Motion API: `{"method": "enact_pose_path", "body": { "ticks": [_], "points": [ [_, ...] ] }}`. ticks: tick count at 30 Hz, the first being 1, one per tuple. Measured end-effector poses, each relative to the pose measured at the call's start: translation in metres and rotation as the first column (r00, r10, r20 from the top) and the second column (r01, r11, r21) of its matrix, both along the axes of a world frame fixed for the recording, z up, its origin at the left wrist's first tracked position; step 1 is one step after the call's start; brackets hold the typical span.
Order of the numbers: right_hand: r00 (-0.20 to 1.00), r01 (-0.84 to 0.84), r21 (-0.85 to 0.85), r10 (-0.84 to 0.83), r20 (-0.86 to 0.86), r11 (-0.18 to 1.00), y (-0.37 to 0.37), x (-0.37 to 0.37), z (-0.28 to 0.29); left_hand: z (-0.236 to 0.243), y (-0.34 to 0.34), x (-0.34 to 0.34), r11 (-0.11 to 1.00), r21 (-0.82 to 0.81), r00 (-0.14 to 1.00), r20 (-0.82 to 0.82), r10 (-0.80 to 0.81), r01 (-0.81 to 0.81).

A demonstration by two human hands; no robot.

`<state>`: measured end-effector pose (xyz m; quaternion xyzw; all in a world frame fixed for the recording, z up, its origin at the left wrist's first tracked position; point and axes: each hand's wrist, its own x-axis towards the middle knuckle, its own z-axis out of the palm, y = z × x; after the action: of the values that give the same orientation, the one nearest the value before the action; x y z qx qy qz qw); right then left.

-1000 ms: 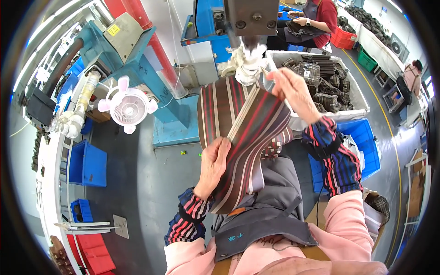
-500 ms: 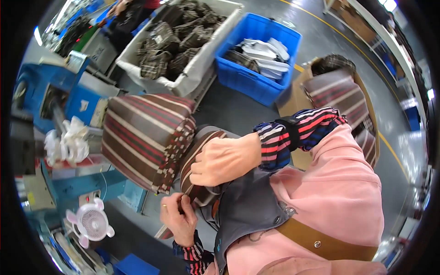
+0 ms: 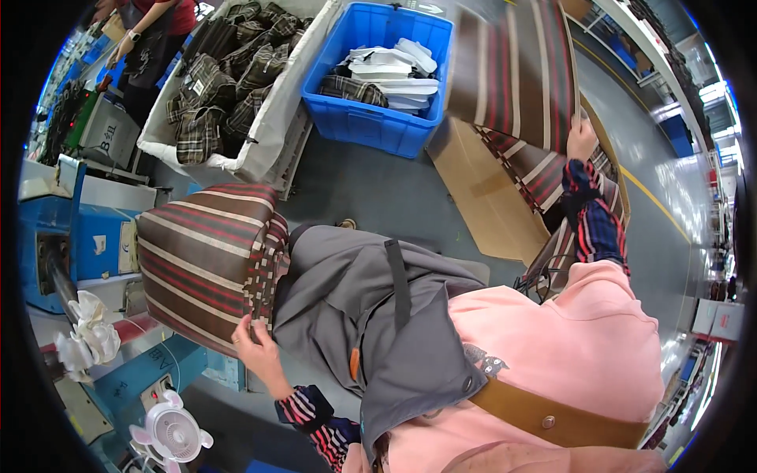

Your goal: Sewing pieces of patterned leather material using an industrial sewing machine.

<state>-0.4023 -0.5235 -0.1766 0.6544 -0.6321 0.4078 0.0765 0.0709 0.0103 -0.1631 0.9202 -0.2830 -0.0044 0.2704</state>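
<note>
A thick stack of brown sheets with cream and red stripes (image 3: 206, 264) is at my left, its edges showing as a checkered side. My left hand (image 3: 260, 355) is at the stack's near lower corner, with its fingers apart and the tips against the edge. Out at the far right, my right hand (image 3: 582, 140) grips the edge of one striped sheet (image 3: 516, 75), slightly blurred, above a cardboard box (image 3: 487, 193). More striped sheets (image 3: 544, 177) lie inside that box.
A blue bin (image 3: 378, 134) holds white pieces and plaid cloth. Beside it stands a white-lined cart (image 3: 236, 162) full of plaid bundles. Blue machinery (image 3: 98, 236) and a small white fan (image 3: 175, 430) are at the left. Another person (image 3: 150, 47) stands at the far left.
My right hand has swung from my lap to the far right, carrying a striped sheet over the box. My left hand has shifted left and up to the stack's corner. The view has turned.
</note>
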Motion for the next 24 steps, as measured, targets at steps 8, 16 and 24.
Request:
{"method": "enact_pose_path", "body": {
  "ticks": [8, 16, 24],
  "points": [
    [0.811, 0.520, 0.623, -0.566, -0.147, 0.584, 0.035, -0.080, -0.139, -0.083, 0.034, -0.005, 0.981, 0.167, 0.959, -0.281, -0.045, 0.095],
    [0.910, 0.361, 0.529, -0.414, -0.021, 0.768, 0.045, -0.099, -0.059, -0.102, 0.041, -0.032, 0.892, 0.391, 0.974, -0.078, -0.211, 0.225],
    [0.574, 0.303, 0.831, 0.607, -0.550, 0.467, 0.056, -0.093, -0.098, -0.095, 0.037, -0.042, 0.979, 0.152, 0.986, 0.072, -0.149, 0.136]
  ]
}}
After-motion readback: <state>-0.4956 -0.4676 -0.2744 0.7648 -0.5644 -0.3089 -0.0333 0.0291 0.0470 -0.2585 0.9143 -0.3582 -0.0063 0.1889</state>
